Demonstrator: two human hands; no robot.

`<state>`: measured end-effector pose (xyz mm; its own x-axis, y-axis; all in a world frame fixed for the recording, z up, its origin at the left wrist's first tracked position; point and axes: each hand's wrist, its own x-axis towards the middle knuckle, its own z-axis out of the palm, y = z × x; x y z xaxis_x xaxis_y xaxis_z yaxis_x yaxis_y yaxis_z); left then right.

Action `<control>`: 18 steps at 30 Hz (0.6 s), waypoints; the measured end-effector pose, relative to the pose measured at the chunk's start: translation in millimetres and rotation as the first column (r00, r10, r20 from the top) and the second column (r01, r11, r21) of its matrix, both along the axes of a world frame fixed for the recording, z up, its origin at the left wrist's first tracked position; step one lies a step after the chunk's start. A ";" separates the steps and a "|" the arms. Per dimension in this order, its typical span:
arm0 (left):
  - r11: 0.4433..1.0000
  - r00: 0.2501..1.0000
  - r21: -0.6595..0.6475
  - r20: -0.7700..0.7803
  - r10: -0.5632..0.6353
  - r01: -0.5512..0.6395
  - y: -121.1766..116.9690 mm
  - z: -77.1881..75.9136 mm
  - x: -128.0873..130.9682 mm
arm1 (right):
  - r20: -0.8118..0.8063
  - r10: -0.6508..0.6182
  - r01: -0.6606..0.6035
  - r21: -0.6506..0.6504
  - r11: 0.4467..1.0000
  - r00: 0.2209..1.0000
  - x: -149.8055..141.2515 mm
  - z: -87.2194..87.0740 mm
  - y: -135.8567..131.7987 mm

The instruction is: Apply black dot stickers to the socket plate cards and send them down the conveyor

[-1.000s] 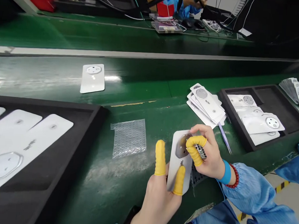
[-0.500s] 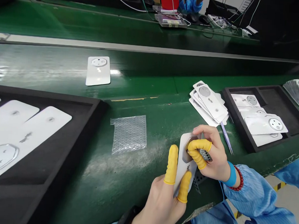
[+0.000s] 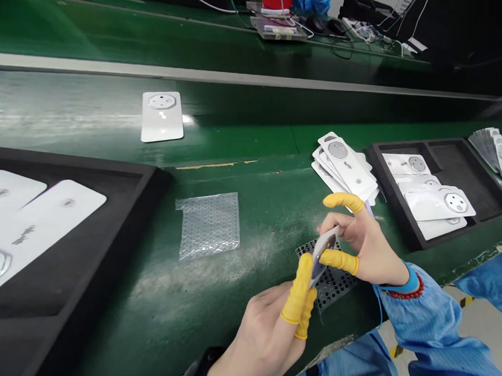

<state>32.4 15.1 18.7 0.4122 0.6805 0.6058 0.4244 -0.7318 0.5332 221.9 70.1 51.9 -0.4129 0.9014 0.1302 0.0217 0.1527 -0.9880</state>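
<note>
Far left of the bubble-wrap pouch point(image 3: 209, 225), a black foam tray point(image 3: 73, 291) sits on the green desk point(image 3: 124, 282), with large white cards point(image 3: 60, 200) laid flat in its recess, where the raised walls seem to keep them from sliding. Up and to the left of the pouch, a single white card point(image 3: 162, 116) lies alone on the desk, its round socket-like face upward.

Right of the pouch, the person's two hands work low over a black perforated sheet point(image 3: 328, 279). The left hand point(image 3: 260, 340), its fingers capped in yellow finger cots point(image 3: 298, 288), has a firm grip on the lower end of a small white card point(image 3: 324, 253). The right hand point(image 3: 368, 244) closes on the upper end, one cotted finger pressed against the card and another lifted clear. Tilted nearly edge-on, the card is held by its margins, apparently so the round face stays free of the fingers.

Further right of the pouch lies a loose stack of cards point(image 3: 345, 165), just beyond the raised finger. Next comes a second black tray point(image 3: 479, 161) with overlapping cards point(image 3: 437, 203) in it, then a fanned row of cards point(image 3: 492, 150) at the desk's far right. Open green desk remains between the pouch and the hands.
</note>
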 end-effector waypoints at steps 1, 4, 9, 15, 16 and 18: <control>1.000 1.000 -0.013 -0.004 0.003 -0.004 0.2 -0.2 -0.4 | 0.021 -0.024 0.024 0.006 1.000 0.999 -0.8 -0.4 -0.2; 0.990 0.995 -0.101 -0.022 0.093 -0.095 0.5 -1.1 -0.2 | 0.052 -0.188 0.187 0.030 0.982 0.981 -6.9 -7.9 -2.0; 0.918 0.980 -0.344 -0.064 0.188 -0.198 1.3 -1.7 3.1 | -0.042 -0.171 0.167 -0.082 0.982 0.984 -6.8 -21.9 1.1; 0.818 0.983 -0.549 -0.044 0.176 -0.171 0.9 -10.3 3.2 | 0.177 -0.336 0.317 0.132 0.939 0.925 -20.4 -13.4 -6.6; 0.797 0.985 -0.581 -0.049 0.167 -0.164 2.1 -11.8 2.5 | 0.182 -0.352 0.328 0.150 0.933 0.918 -24.1 -13.8 -6.9; 0.776 0.986 -0.608 -0.078 0.149 -0.166 6.0 -14.8 1.0 | 0.162 -0.385 0.366 0.136 0.920 0.908 -21.8 -16.6 -2.6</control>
<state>33.5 21.1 3.9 0.2753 0.9608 0.0328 0.5233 -0.1784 0.8333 200.1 67.5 35.2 -0.0710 0.9805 0.1833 0.2744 0.1959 -0.9415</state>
